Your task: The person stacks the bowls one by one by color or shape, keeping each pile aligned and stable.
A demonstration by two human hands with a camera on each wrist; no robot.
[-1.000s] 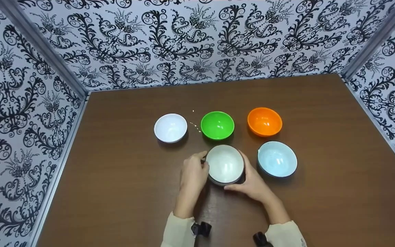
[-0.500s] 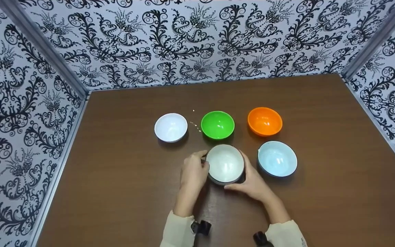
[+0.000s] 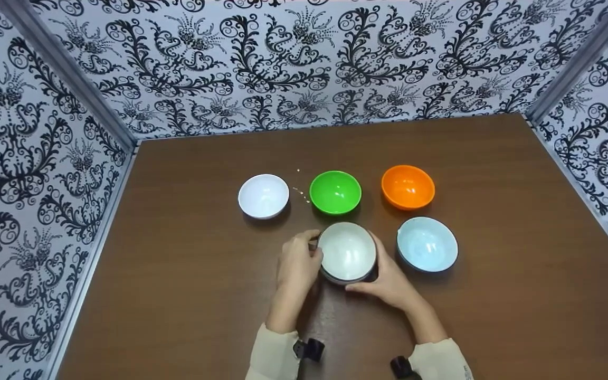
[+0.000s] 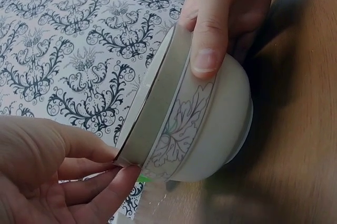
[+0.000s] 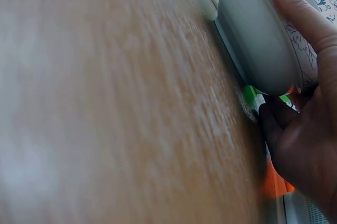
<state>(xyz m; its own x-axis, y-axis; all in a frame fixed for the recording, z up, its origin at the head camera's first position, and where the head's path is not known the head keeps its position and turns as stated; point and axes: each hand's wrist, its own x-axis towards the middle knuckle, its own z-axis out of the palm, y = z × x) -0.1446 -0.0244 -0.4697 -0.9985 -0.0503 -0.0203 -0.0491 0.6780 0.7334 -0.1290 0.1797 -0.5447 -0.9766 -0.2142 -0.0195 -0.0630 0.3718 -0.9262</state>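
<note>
A cream ceramic bowl [image 3: 347,252] with a leaf-patterned band [image 4: 179,124] round its outside is between my two hands, over the middle of the table. My left hand [image 3: 298,264] pinches its rim on the left side, thumb and fingertips meeting at the edge in the left wrist view. On the other side, my right hand [image 3: 388,279] grips the bowl's wall, its thumb lying on the patterned band. The bowl's inside looks plain and pale in the head view. Some fingers of my right hand are hidden behind the bowl.
A white bowl [image 3: 263,196], a green bowl [image 3: 335,192] and an orange bowl [image 3: 408,187] stand in a row behind. To the right sits a light blue bowl [image 3: 427,244]. Small pale crumbs [image 3: 302,196] lie on the brown table [image 3: 193,253]. Patterned walls [image 3: 304,68] surround it.
</note>
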